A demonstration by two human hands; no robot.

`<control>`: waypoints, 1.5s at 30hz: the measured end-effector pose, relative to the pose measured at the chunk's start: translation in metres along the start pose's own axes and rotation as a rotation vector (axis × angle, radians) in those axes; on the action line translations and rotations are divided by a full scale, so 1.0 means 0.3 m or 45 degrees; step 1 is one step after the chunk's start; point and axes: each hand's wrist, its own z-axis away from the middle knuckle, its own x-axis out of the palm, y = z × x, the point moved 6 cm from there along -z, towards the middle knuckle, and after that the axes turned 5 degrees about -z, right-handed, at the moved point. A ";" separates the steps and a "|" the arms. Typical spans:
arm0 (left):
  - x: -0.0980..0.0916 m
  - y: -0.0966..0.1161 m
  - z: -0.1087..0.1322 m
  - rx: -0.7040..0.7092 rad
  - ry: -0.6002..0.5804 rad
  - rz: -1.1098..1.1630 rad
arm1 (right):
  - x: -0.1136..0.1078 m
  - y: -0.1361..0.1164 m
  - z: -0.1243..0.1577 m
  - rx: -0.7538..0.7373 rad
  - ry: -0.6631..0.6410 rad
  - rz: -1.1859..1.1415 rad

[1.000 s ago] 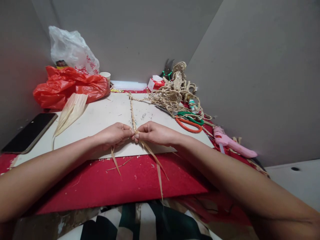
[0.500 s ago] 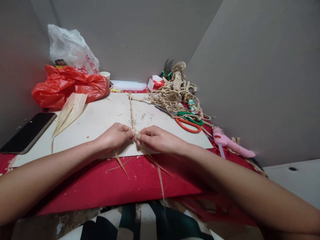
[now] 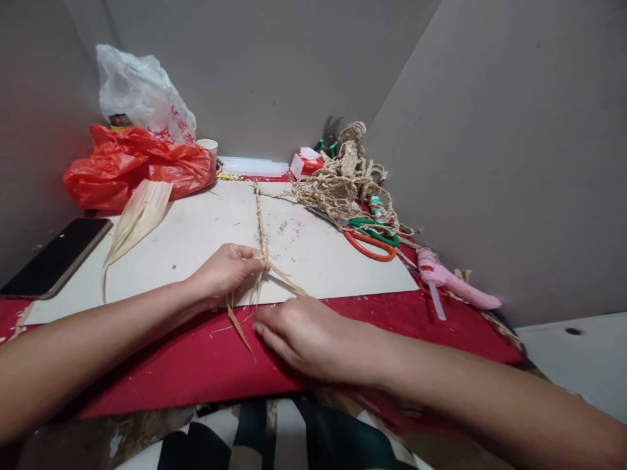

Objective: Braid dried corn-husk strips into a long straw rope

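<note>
Head view: our left hand (image 3: pixel 228 269) pinches the braid (image 3: pixel 260 222); right hand (image 3: pixel 298 333) rests over loose strands (image 3: pixel 289 282), grip unclear. We judge a slackened pinch may unravel it.

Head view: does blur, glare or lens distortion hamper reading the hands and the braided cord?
Head view: sharp at the left hand pinching the braided cord; right hand slightly soft; forearms stretched by the wide lens; soft shadows, no glare; the red bag tints the wall beside it red.
</note>
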 end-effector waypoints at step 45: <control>0.096 0.085 0.163 0.707 0.036 -1.689 | 0.039 0.185 -0.119 0.477 0.076 -2.090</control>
